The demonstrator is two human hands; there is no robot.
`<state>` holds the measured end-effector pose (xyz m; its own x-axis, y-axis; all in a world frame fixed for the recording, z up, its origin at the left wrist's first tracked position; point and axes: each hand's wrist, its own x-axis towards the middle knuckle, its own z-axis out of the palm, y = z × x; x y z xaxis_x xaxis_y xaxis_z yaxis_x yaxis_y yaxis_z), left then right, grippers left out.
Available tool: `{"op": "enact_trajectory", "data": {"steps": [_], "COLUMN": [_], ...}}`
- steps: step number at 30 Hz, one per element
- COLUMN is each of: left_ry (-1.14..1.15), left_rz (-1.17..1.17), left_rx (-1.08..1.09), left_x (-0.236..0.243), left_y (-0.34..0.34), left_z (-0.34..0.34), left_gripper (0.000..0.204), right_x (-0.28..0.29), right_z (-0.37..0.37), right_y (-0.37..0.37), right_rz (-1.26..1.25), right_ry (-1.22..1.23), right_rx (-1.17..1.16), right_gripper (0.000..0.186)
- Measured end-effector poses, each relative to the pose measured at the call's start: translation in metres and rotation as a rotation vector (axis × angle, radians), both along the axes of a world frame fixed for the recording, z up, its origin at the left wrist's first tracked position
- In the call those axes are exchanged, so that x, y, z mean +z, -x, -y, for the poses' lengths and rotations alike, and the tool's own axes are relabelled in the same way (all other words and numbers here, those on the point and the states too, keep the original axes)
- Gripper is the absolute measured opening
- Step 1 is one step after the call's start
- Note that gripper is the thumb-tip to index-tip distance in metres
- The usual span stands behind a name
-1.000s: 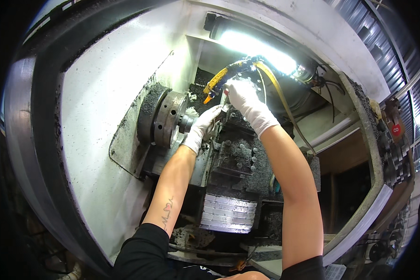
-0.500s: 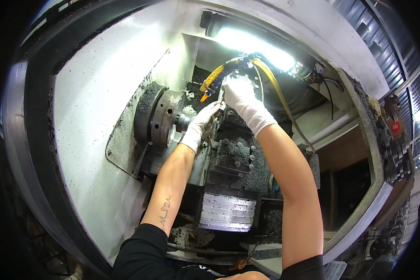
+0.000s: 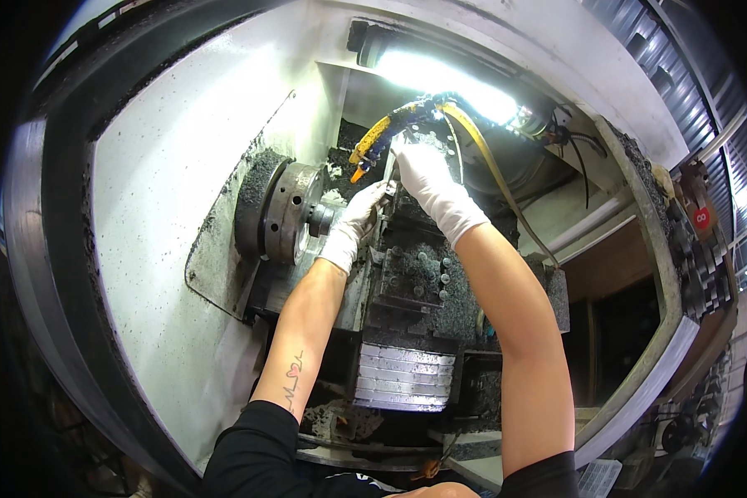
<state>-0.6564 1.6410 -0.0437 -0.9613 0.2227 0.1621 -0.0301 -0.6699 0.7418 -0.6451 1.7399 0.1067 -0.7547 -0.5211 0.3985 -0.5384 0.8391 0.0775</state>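
Both of my hands are in white gloves inside a machine enclosure. My right hand (image 3: 419, 174) is closed on a slim light metal tool (image 3: 391, 165), just right of a coolant nozzle (image 3: 358, 173). Below and left of it, my left hand (image 3: 358, 214) has its fingers curled on a small metal part (image 3: 386, 192), whose shape is mostly hidden. A round steel chuck (image 3: 292, 212) with side holes sits left of my left hand. A dark slide block (image 3: 407, 282), covered in chips and bolt heads, lies beneath my hands.
Overhead are a lit tube lamp (image 3: 448, 79) and a yellow hose (image 3: 481, 145). A white enclosure wall (image 3: 162, 232) is on the left. Ribbed metal covers (image 3: 402, 378) lie low in the middle. The enclosure's edge (image 3: 635, 191) and dark stacked fittings (image 3: 697, 257) are at the right.
My right hand has shifted slightly left and stays closed on the tool. My left hand keeps about the same grip. The whole view has moved a little.
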Motion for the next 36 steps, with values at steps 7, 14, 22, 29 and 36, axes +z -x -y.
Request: {"op": "enact_trajectory", "data": {"steps": [7,14,22,29,36], "left_ry": [-0.014,-0.059,-0.039,-0.031,-0.082], "left_rz": [0.034,0.041,0.082,0.045,0.040], "left_rx": [0.016,-0.002,-0.013,0.008,-0.002], "left_x": [0.009,0.004,0.004,-0.006,-0.012], "left_y": [-0.006,-0.002,-0.002,0.003,0.007], "left_z": [0.000,-0.002,-0.001,-0.002,-0.004], "left_gripper": [0.023,0.022,0.028,0.028,0.029], "right_x": [0.007,0.006,0.001,0.007,0.006], "right_z": [0.003,0.001,0.005,0.008,0.012], "right_y": [-0.002,-0.003,0.002,-0.002,-0.005], "right_rz": [-0.476,0.077,0.043,0.024,0.056], "right_ry": [-0.312,-0.048,0.030,-0.027,-0.055], "right_rx": [0.067,-0.050,-0.013,-0.075,-0.095], "right_gripper": [0.006,0.010,0.008,0.008,0.013]}}
